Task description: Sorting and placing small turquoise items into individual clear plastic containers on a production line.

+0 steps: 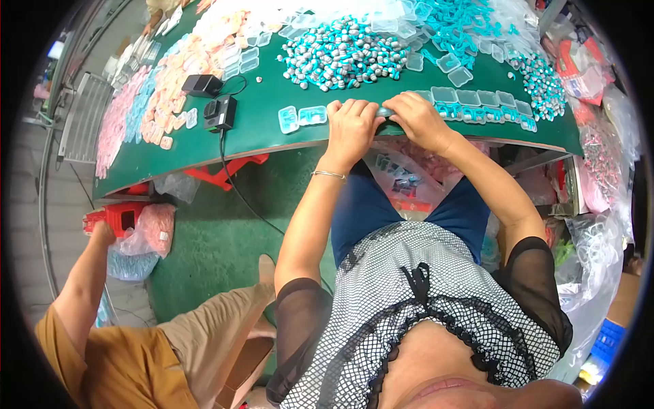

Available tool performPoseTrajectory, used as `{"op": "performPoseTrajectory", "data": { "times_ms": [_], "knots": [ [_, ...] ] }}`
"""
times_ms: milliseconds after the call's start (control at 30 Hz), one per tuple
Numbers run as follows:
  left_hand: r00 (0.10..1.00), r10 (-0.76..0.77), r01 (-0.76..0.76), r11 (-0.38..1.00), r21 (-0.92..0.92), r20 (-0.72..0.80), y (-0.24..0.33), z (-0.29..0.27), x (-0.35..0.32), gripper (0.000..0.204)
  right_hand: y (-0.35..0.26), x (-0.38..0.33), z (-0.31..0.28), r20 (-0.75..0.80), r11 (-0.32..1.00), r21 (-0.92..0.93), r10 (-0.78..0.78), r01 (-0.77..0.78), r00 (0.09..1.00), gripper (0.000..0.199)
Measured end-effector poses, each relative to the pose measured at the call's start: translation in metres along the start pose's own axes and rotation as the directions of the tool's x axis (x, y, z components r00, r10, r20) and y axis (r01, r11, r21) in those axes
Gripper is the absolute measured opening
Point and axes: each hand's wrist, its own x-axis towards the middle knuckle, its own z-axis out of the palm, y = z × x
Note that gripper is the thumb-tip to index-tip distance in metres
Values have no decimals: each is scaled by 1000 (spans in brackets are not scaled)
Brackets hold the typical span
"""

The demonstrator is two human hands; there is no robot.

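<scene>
My left hand [353, 127] and my right hand [421, 121] meet at the front edge of the green table [262, 112]. Between their fingertips they pinch a small clear plastic case [385, 112] with something teal inside, mostly hidden by the fingers. Left of my hands lie two closed clear cases [312, 115] with teal-and-white contents. To the right stretches a row of cases with raised lids [488, 98] and teal pieces [470, 113] in their trays. Beyond my hands spreads a big heap of teal-and-silver beads or plugs [344, 54].
Teal straps [460, 24] and clear empty cases [320, 26] pile at the back. Peach pieces [204, 51] and pink pieces [112, 136] cover the left. A black camera-like box [220, 113] trails a cable downward. Another person in a mustard shirt [129, 365] sits at lower left.
</scene>
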Motion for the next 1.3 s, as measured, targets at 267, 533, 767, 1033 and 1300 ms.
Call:
{"op": "performPoseTrajectory", "data": {
  "times_ms": [267, 533, 767, 1033, 1300],
  "knots": [
    [998, 66, -66, 981, 184, 3, -3, -10, -6, 29, 4, 15, -11, 59, 993, 74, -94, 90, 994, 24],
    [998, 27, -37, 976, 216, 49, 14, -28, -3, 40, 63, -7, -53, 97, 884, -326, 384, -335, 918, 18],
    [984, -10, 2, 999, 45, 178, 58, 19, 23, 45, 61, -8, -45, 199, 857, -369, 451, -360, 870, 16],
    [988, -110, 105, 993, 48, 111, 61, 26, 24, 63, 66, -14, -40, 138, 915, -243, 361, -322, 922, 14],
    [976, -89, 103, 993, -62, 200, 48, 27, 27, 79, 57, -13, -55, 114, 974, -20, 224, -224, 968, 12]
  ]
}}
